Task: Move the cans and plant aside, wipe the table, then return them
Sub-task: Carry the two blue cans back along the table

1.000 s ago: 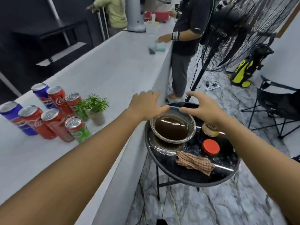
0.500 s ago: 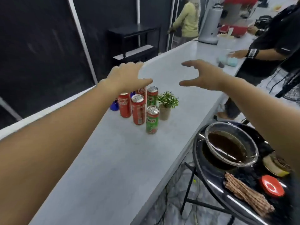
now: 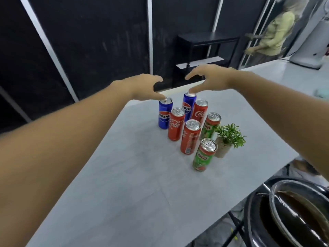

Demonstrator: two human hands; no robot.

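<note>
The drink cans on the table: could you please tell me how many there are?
7, none apparently hidden. Two blue Pepsi cans stand farthest, under the hands; three red Coca-Cola cans in the middle; two green Milo cans beside the plant.

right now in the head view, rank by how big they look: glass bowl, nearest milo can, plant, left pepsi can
1. glass bowl, cut off by the frame edge, and nearest the camera
2. nearest milo can
3. plant and left pepsi can look alike; not ranked

Both forearms bare, no sleeves; hands (image 3: pixel 146 87) bare.
</note>
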